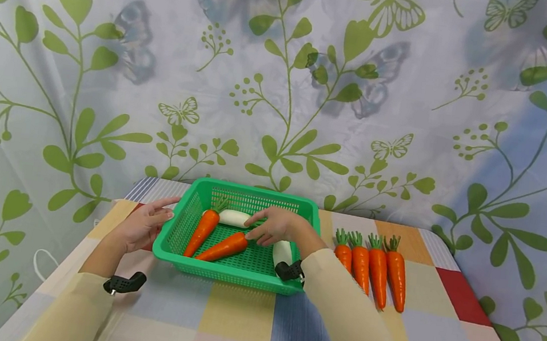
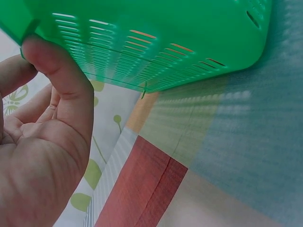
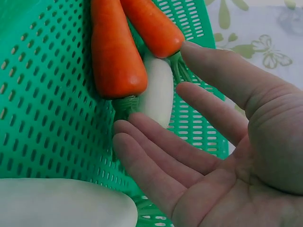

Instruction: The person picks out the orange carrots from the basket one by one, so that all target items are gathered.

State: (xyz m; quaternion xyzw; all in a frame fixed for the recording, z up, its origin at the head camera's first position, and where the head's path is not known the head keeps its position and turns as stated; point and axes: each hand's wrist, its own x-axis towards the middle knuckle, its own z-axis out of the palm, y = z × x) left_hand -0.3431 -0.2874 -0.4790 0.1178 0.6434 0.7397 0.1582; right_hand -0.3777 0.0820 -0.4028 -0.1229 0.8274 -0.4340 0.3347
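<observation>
A green slotted basket [image 1: 226, 274] stands mid-table. Inside lie two carrots [image 1: 202, 231] [image 1: 223, 247] and two white radishes [image 1: 233, 218] [image 1: 282, 250]. My right hand [image 1: 266, 227] reaches into the basket with straight fingers and holds nothing. In the right wrist view that right hand [image 3: 189, 71] has its fingertips beside one carrot's [image 3: 116, 52] green stem, next to a radish [image 3: 158, 92]. My left hand [image 1: 142, 225] is open at the basket's left rim. In the left wrist view, the thumb [image 2: 61, 71] touches the basket wall [image 2: 156, 38].
Several more carrots [image 1: 370, 264] lie in a row on the checked tablecloth [image 1: 244, 316], right of the basket. A leaf-and-butterfly curtain [image 1: 285, 80] hangs close behind the table. The table's edges fall away at left and right.
</observation>
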